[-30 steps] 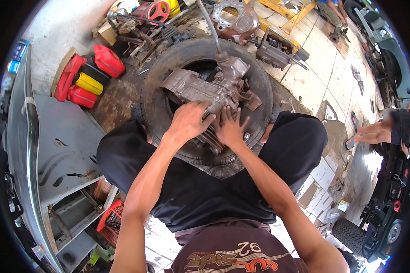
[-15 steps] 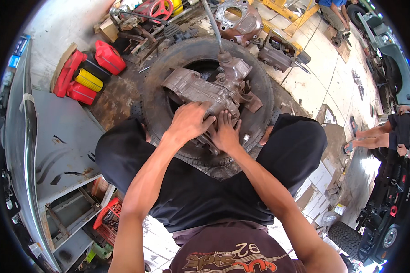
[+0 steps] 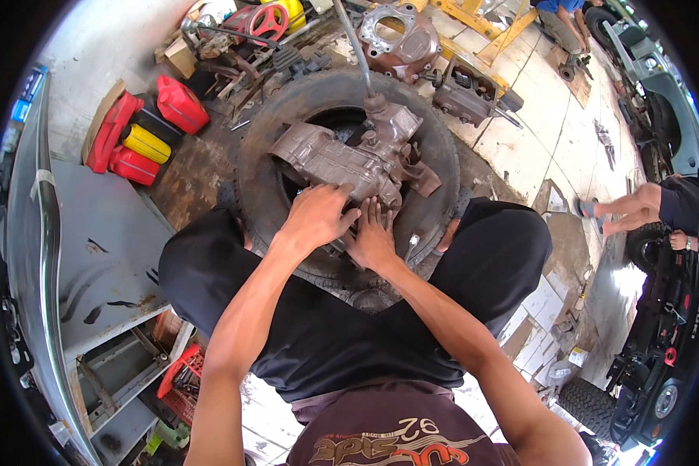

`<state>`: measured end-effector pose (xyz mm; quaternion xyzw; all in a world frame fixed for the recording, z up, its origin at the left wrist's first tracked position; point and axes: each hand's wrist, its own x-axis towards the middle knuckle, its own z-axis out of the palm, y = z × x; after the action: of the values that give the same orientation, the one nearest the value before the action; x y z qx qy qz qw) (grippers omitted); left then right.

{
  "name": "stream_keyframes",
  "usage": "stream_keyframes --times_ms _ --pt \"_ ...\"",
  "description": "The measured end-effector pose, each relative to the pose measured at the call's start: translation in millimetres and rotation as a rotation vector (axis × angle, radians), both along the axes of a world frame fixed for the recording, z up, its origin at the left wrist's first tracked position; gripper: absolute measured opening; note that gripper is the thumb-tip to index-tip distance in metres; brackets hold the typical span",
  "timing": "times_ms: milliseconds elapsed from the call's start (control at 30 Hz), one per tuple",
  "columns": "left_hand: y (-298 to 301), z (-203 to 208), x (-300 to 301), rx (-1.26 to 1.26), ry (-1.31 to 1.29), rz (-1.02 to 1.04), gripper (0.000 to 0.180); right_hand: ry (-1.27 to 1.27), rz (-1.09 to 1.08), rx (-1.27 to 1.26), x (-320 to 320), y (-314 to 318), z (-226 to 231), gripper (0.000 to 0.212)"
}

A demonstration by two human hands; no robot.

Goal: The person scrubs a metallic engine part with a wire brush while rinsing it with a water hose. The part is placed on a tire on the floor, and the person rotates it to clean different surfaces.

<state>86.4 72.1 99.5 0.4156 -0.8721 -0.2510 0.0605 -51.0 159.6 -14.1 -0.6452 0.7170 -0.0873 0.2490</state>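
A greasy brown metal gearbox (image 3: 338, 159) lies across a worn black tire (image 3: 443, 147) between my knees. From its far end a long gear lever (image 3: 355, 48) slants up. My left hand (image 3: 316, 216) is bent over the near edge of the gearbox, its fingertips partly hidden against the casing. Close beside it, my right hand (image 3: 373, 237) rests on the near end of the casing with fingers stretched forward. The thumb side of my left hand is almost touching my right hand. Whatever lies under the palms is hidden.
Far ahead lie a bell housing (image 3: 400, 43) and another opened gear case (image 3: 466, 93). Red and yellow containers (image 3: 146, 144) stand left, above a grey metal panel (image 3: 105, 233). Red crate (image 3: 182, 384) lower left. At right, a person's legs (image 3: 625, 213) and a black vehicle part (image 3: 652, 326).
The view has shifted slightly, so the gearbox and tire appear a little lower and left. Both hands stay at the casing's near edge. The person at right has shifted their legs.
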Motion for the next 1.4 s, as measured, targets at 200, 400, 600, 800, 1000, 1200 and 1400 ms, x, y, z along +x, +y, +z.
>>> stream_keyframes --times_ms 200,400,600,800,1000,1200,1400 --pt "-1 -1 -3 -0.008 0.013 -0.013 0.047 -0.065 0.012 -0.087 1 2 -9 0.090" --pt "0 3 -5 0.003 -0.022 -0.009 0.050 -0.063 0.014 -0.070 -2 -4 -6 0.089" --pt "-1 0 -3 0.018 -0.008 -0.018 0.048 0.054 -0.102 -0.044 -7 -16 -6 0.090" --pt "0 -2 2 0.009 -0.015 -0.003 0.045 0.065 -0.075 -0.042 6 1 1 0.083" --pt "1 0 2 -0.008 -0.024 -0.009 0.047 0.135 -0.089 -0.056 -1 -6 -3 0.081" --pt "-1 4 1 0.010 -0.024 0.001 0.050 0.085 -0.123 -0.080 -6 -15 -5 0.081" --pt "-1 5 0 0.000 -0.022 -0.010 0.050 0.021 -0.073 -0.085 -7 -10 -10 0.082"
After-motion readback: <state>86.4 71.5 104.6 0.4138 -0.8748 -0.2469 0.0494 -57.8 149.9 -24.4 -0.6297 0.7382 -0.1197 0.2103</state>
